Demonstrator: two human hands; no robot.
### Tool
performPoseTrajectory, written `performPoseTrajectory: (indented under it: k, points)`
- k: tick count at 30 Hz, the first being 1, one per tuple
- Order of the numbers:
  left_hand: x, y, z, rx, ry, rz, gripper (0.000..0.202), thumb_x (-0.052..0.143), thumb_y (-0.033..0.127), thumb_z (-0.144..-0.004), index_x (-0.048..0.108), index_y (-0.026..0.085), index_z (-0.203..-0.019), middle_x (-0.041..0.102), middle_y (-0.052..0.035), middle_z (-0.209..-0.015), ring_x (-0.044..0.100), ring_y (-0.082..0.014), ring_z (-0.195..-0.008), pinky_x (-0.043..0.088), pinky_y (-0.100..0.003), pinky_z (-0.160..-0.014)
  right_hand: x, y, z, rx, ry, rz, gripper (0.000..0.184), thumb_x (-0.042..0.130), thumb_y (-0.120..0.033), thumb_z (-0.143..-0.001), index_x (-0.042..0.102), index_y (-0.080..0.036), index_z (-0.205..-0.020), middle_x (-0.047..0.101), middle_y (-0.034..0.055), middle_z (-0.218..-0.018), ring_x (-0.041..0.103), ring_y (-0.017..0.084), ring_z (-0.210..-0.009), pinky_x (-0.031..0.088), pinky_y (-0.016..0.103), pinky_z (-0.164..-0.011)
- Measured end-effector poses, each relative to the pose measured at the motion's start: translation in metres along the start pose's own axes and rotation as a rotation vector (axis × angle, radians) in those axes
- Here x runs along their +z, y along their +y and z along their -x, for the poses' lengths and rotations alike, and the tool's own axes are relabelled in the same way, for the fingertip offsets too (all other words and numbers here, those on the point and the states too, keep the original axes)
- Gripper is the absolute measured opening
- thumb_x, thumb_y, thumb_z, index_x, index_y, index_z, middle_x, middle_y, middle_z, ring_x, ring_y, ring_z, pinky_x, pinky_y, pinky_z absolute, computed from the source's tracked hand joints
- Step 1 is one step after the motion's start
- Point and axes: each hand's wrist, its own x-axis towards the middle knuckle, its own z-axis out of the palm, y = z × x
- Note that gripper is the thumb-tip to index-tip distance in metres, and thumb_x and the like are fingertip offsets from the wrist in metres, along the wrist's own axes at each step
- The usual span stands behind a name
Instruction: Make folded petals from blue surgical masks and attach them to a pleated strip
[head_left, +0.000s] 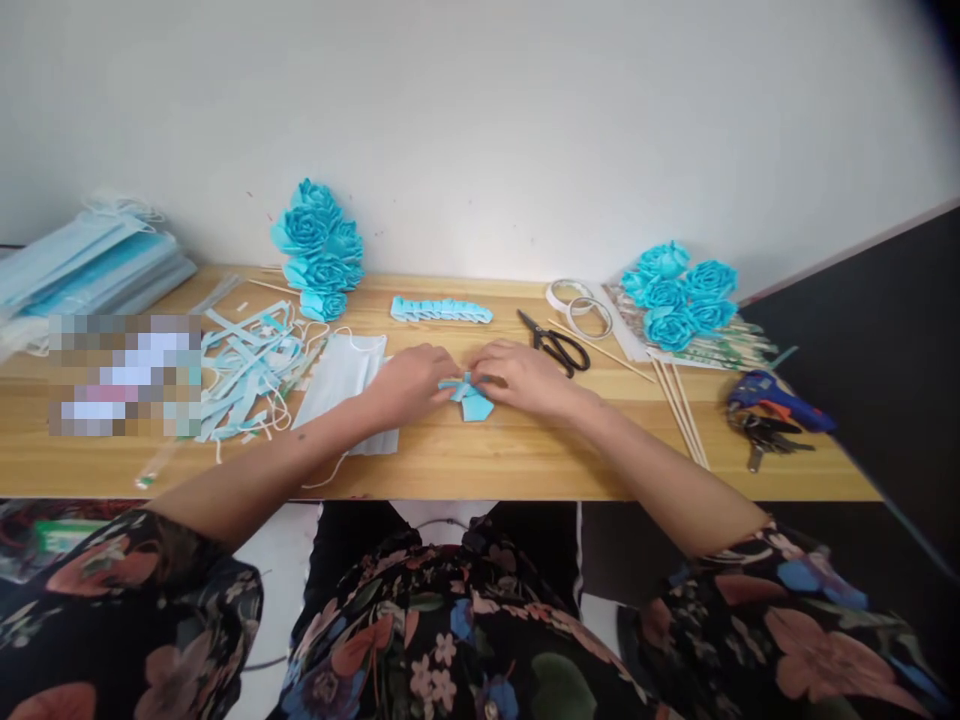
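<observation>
My left hand (411, 380) and my right hand (525, 377) meet at the middle of a wooden table (525, 460). Both pinch a small folded blue piece of mask fabric (471, 398) that rests on the tabletop between them. The fingers of both hands are closed on it. A white face mask (346, 385) lies flat just under my left wrist. Black scissors (555, 344) lie just beyond my right hand.
Blue fabric roses (319, 245) stand at the back; more roses on sticks (679, 295) lie at the right. Cut strips (251, 370), a mask stack (90, 265), a pleated blue strip (441, 311), tape rolls (577, 305), skewers (679, 405), a glue gun (776, 395) and keys (765, 435) lie around.
</observation>
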Motion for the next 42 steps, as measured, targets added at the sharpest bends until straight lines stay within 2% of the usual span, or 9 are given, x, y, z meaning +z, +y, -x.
performPoseTrajectory:
  k: [5, 9, 14, 20, 23, 27, 32, 37, 42]
  points:
    - [-0.001, -0.018, -0.01, -0.207, -0.008, 0.307, 0.028, 0.048, 0.025, -0.09, 0.07, 0.019, -0.106, 0.074, -0.0059, -0.105, 0.067, -0.0192, -0.092, 0.05, -0.032, -0.083, 0.002, 0.012, -0.006, 0.12, 0.089, -0.172, 0.016, 0.057, -0.018, -0.089, 0.073, -0.019, -0.089, 0.075, 0.0064, -0.1, 0.066, 0.022, -0.097, 0.047, 0.036, -0.089]
    - [-0.01, -0.024, -0.013, -0.236, -0.027, 0.437, 0.032, 0.052, 0.04, -0.089, 0.069, 0.02, -0.107, 0.075, -0.0062, -0.105, 0.068, -0.0199, -0.089, 0.05, -0.031, -0.078, -0.007, 0.006, -0.008, 0.273, 0.063, -0.322, 0.013, 0.06, -0.025, -0.089, 0.072, -0.021, -0.093, 0.075, 0.0033, -0.098, 0.068, 0.019, -0.089, 0.048, 0.031, -0.079]
    - [-0.013, -0.029, -0.019, -0.295, 0.067, 0.557, 0.031, 0.054, 0.038, -0.085, 0.068, 0.019, -0.105, 0.073, -0.0065, -0.105, 0.066, -0.0191, -0.088, 0.05, -0.031, -0.079, -0.009, -0.02, -0.013, 0.023, -0.13, -0.044, 0.027, 0.068, -0.035, -0.087, 0.07, -0.022, -0.11, 0.072, 0.0081, -0.11, 0.064, 0.024, -0.101, 0.045, 0.034, -0.083]
    - [-0.005, -0.025, -0.032, -0.458, 0.116, 1.123, 0.035, 0.06, 0.038, -0.079, 0.068, 0.014, -0.102, 0.071, -0.007, -0.093, 0.062, -0.0131, -0.073, 0.049, -0.028, -0.071, 0.001, -0.035, -0.024, -0.041, -0.16, 0.263, 0.019, 0.057, -0.023, -0.091, 0.073, -0.015, -0.101, 0.072, 0.0123, -0.093, 0.062, 0.025, -0.09, 0.04, 0.036, -0.078]
    - [0.0, -0.026, -0.034, -0.478, 0.266, 1.252, 0.033, 0.064, 0.039, -0.077, 0.068, 0.013, -0.097, 0.069, -0.0064, -0.09, 0.061, -0.0122, -0.073, 0.048, -0.027, -0.072, 0.001, -0.025, -0.028, 0.059, -0.107, 0.089, 0.02, 0.054, -0.013, -0.087, 0.073, -0.017, -0.093, 0.073, 0.0077, -0.089, 0.062, 0.02, -0.082, 0.04, 0.033, -0.075]
    - [0.005, -0.031, -0.027, -0.481, 0.427, 1.313, 0.035, 0.065, 0.043, -0.08, 0.068, 0.014, -0.1, 0.068, -0.0065, -0.092, 0.06, -0.0132, -0.078, 0.047, -0.027, -0.075, -0.006, -0.002, -0.035, 0.383, 0.145, -0.522, 0.015, 0.056, -0.025, -0.085, 0.07, -0.019, -0.087, 0.07, 0.0008, -0.077, 0.059, 0.014, -0.069, 0.041, 0.027, -0.065]
    - [0.006, -0.027, -0.022, -0.457, 0.345, 1.346, 0.044, 0.063, 0.052, -0.082, 0.068, 0.016, -0.106, 0.068, -0.0069, -0.095, 0.06, -0.0148, -0.082, 0.047, -0.028, -0.075, -0.002, 0.006, -0.046, 0.536, 0.39, -1.17, 0.028, 0.07, -0.039, -0.074, 0.065, -0.02, -0.093, 0.069, 0.0013, -0.082, 0.062, 0.014, -0.07, 0.05, 0.028, -0.07]
    - [0.009, -0.02, -0.024, -0.434, 0.23, 1.268, 0.036, 0.072, 0.048, -0.073, 0.068, 0.016, -0.088, 0.068, -0.0033, -0.084, 0.057, -0.0123, -0.072, 0.045, -0.027, -0.071, 0.017, -0.004, -0.042, 0.531, 0.365, -1.22, 0.033, 0.073, -0.038, -0.072, 0.065, -0.022, -0.099, 0.07, 0.0014, -0.083, 0.066, 0.018, -0.077, 0.054, 0.033, -0.076]
    - [0.012, -0.022, -0.024, -0.47, 0.245, 1.239, 0.031, 0.07, 0.044, -0.074, 0.059, 0.016, -0.071, 0.059, 0.0008, -0.066, 0.05, -0.0097, -0.061, 0.04, -0.025, -0.063, 0.022, -0.002, -0.033, 0.484, 0.27, -1.152, 0.032, 0.063, -0.044, -0.082, 0.067, -0.022, -0.105, 0.071, 0.0037, -0.091, 0.068, 0.02, -0.083, 0.055, 0.036, -0.081]
